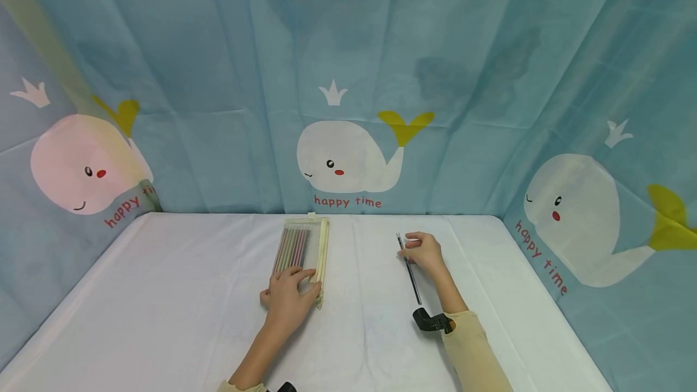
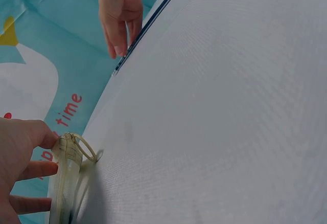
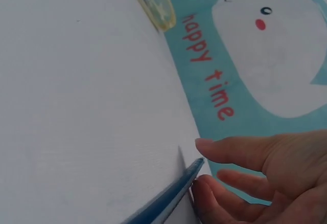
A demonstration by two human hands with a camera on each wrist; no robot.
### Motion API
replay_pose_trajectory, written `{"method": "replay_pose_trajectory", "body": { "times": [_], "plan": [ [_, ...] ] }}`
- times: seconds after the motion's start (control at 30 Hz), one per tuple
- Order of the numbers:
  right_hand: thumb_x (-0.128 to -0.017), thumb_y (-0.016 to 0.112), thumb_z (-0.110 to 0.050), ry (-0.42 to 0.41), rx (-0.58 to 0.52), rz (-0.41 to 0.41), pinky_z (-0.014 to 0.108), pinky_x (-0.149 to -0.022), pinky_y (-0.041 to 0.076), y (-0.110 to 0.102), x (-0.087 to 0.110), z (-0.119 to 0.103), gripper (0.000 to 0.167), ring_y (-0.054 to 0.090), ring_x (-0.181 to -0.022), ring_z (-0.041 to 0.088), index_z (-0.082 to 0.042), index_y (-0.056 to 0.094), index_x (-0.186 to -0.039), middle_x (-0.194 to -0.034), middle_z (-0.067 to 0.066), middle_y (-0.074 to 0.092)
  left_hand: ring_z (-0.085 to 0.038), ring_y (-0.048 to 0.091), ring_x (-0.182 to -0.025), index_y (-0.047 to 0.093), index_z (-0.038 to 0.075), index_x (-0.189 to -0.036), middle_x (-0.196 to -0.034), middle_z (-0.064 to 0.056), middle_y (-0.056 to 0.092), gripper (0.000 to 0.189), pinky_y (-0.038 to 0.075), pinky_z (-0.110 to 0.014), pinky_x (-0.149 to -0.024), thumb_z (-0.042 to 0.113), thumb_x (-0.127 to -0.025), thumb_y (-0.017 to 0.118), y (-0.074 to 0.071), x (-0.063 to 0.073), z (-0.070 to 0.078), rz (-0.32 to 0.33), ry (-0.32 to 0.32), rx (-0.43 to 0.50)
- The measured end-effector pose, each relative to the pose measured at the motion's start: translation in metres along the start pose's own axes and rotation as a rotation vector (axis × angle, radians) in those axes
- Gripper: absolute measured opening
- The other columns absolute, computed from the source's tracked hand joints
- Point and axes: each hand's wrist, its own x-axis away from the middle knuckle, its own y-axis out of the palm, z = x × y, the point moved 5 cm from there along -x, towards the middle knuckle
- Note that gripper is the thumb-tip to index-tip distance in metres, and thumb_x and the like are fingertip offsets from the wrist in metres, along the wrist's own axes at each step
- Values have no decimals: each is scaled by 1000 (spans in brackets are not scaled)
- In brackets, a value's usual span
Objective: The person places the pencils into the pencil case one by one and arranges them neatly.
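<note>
A clear pouch (image 1: 313, 256) with pale yellow trim lies on the table, several slim coloured pens (image 1: 291, 245) showing inside. My left hand (image 1: 288, 298) rests on its near end, fingers spread. In the left wrist view, fingertips touch the pouch's edge beside a yellow pull loop (image 2: 86, 147). To the right, my right hand (image 1: 427, 253) pinches a dark slim pen (image 1: 411, 277) near its far end. The right wrist view shows the blue pen (image 3: 171, 191) close up, its narrow end between thumb and fingers.
A white cloth covers the table (image 1: 163, 295). Behind it hangs a blue curtain (image 1: 229, 156) printed with whales, which also runs down both sides. A black wrist camera (image 1: 430, 320) sits by the right sleeve.
</note>
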Motion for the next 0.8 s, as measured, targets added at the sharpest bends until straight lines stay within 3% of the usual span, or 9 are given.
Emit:
{"method": "replay_pose_trajectory", "body": {
  "times": [0.2, 0.43, 0.7, 0.8],
  "plan": [
    [-82, 84, 5, -1, 38, 20, 32, -73, 61, 2, -3, 6, 52, 71, -89, 30, 9, 67, -131, -107, 23, 71, -53, 45, -134, 80, 11, -121, -138, -22, 64, 30, 27, -80, -96, 25, -94, 76, 1, 0, -1, -1, -1, 2],
    [-80, 82, 9, -4, 42, 35, 30, -69, 61, 1, -3, 4, 47, 70, -80, 24, 11, 70, -125, -95, 17, 72, -53, 46, -134, 80, 12, -121, -138, -22, 64, 30, 27, -80, -96, 26, -94, 76, 1, -1, -2, -1, -1, -3],
    [-84, 78, 12, 21, -5, 18, 31, -70, 62, 1, -3, 4, 39, 73, -85, 26, 12, 71, -122, -105, 23, 74, -53, 46, -134, 80, 12, -121, -138, -21, 64, 30, 28, -80, -95, 26, -94, 76, 1, -1, -2, -4, -1, -2],
    [-84, 76, 13, 20, -23, 18, 29, -69, 61, 0, -3, 4, 37, 72, -82, 21, 13, 71, -121, -104, 24, 74, -53, 46, -134, 80, 12, -121, -138, -21, 65, 30, 28, -80, -95, 26, -94, 75, 1, -1, -2, -4, 0, -3]
  ]
}}
